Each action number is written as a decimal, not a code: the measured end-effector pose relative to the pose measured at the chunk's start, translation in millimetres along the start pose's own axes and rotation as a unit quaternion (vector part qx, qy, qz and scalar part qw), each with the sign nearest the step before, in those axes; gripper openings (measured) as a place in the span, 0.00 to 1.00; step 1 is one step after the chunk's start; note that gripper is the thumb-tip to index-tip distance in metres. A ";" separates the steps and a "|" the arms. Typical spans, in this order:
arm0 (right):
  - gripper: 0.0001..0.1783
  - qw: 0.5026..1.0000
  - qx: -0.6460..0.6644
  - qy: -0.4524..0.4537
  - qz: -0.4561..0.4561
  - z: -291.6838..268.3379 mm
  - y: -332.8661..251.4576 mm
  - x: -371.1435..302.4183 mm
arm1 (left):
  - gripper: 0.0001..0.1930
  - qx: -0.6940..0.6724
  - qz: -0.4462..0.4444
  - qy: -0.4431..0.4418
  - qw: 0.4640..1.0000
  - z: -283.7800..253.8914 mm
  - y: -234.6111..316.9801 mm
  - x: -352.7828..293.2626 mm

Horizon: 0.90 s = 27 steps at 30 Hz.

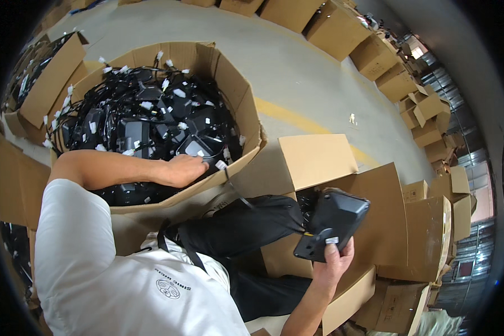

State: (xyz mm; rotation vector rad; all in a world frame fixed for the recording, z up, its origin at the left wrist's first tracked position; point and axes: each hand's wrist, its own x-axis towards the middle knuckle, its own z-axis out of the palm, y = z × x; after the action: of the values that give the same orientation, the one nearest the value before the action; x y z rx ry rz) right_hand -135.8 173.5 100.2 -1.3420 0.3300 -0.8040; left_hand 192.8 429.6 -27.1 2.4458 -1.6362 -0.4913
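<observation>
My right hand point(333, 263) grips a flat black plastic device point(337, 218) by its lower edge, thumb beside a small white label. A raised block stands on the device's upper part. Its thin cable runs left across my knee to a white plug point(221, 165) at the rim of a large cardboard box point(238, 92). Inside that box my left hand point(185, 170) reaches down with bent, closed fingers beside a black device point(199, 147). What the fingertips hold is hidden. Around them lies a tangled heap of similar black devices, black cables and white plugs.
An open carton point(369, 218) stands in front of my legs, with black items partly visible inside and flaps spread. Another box point(59, 78) of black parts sits at the far left. Several cartons point(336, 31) line the back and right. A yellow line point(288, 116) crosses the grey floor.
</observation>
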 end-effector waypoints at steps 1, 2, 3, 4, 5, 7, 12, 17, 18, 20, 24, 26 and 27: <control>0.32 0.999 -0.004 0.012 0.035 0.3 -4.1 -4.2 | 0.16 -0.005 -0.002 -0.018 1.000 -0.2 -6.5 2.8; 0.33 0.999 -0.015 0.007 0.033 2.5 -6.7 -5.3 | 0.16 0.001 0.006 -0.017 1.000 -2.9 -11.2 4.8; 0.33 0.998 -0.039 -0.003 0.044 2.6 -11.4 -6.6 | 0.18 -0.032 -0.021 -0.053 0.998 -8.6 -14.8 4.9; 0.33 0.996 -0.063 -0.011 0.056 0.1 -15.5 -8.5 | 0.20 -0.065 -0.046 -0.090 0.993 -12.6 -18.3 4.8; 0.33 0.997 -0.061 -0.004 0.051 -6.5 -18.0 -10.0 | 0.23 -0.086 -0.056 -0.061 0.993 -12.7 -24.3 0.9; 0.28 0.971 -0.214 -0.091 0.054 -21.8 -26.5 -13.5 | 0.22 -0.157 -0.085 -0.014 0.984 -43.9 -26.4 -7.7; 0.22 0.905 -0.338 -0.240 -0.099 -7.8 -50.1 -1.0 | 0.13 -0.475 -0.027 0.129 0.870 -169.9 -7.3 -12.9; 0.23 0.834 -0.423 -0.281 -0.214 23.0 -59.6 8.2 | 0.10 -0.656 0.116 0.087 0.741 -195.7 12.7 -1.9; 0.23 0.813 -0.442 -0.297 -0.236 30.0 -60.3 10.9 | 0.08 -0.716 0.134 0.076 0.681 -200.6 26.0 -7.2; 0.21 0.813 -0.434 -0.306 -0.238 40.6 -58.3 10.3 | 0.08 -0.726 0.159 0.114 0.659 -200.9 35.3 1.5; 0.20 0.801 -0.462 -0.309 -0.221 43.4 -52.3 1.0 | 0.15 -0.461 0.009 0.081 0.884 -173.4 23.7 13.3; 0.21 0.807 -0.485 -0.269 -0.202 31.5 -43.9 -12.3 | 0.24 -0.383 0.080 0.001 0.920 -163.9 14.1 -0.8; 0.21 0.814 -0.489 -0.257 -0.178 23.9 -44.3 -18.7 | 0.31 -0.315 0.126 -0.067 0.938 -164.1 15.5 -15.6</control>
State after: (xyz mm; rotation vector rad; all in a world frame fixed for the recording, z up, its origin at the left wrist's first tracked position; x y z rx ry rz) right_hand -147.9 203.0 143.4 -2.5903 0.0288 -0.5200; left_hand 232.1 429.6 133.7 1.7438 -1.4998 -0.9764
